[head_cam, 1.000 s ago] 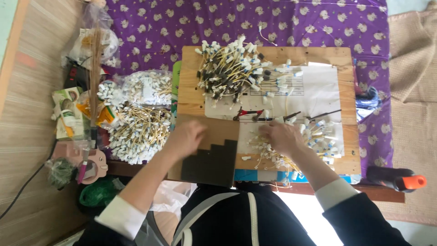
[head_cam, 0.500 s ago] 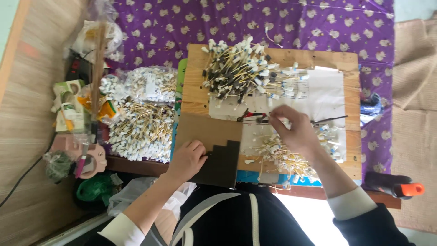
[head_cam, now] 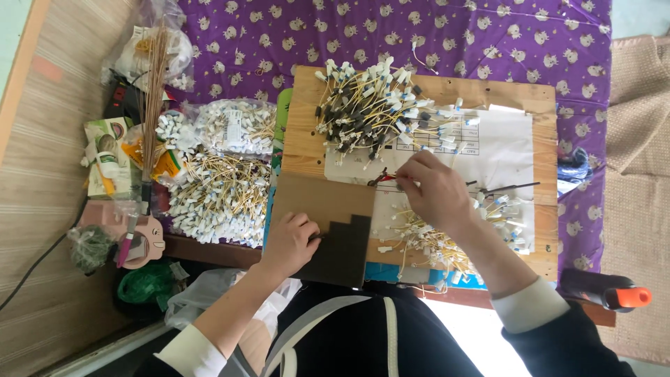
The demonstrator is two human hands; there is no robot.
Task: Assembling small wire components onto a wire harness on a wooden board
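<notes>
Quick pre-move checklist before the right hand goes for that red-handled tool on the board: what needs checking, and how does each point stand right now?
1. Right hand at the red-handled tool: ok, fingertips on it.
2. Grip closed on the tool: cannot tell.
3. Left hand steadies the dark stepped block: ok, resting on its edge.
4. Loose wire pieces lie under the right wrist: not ok.
5. Wooden board flat on the purple cloth: ok.

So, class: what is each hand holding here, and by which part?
The left hand rests on the dark stepped block at its left edge. The right hand reaches the red-handled tool; whether it grips it cannot be told.
</notes>
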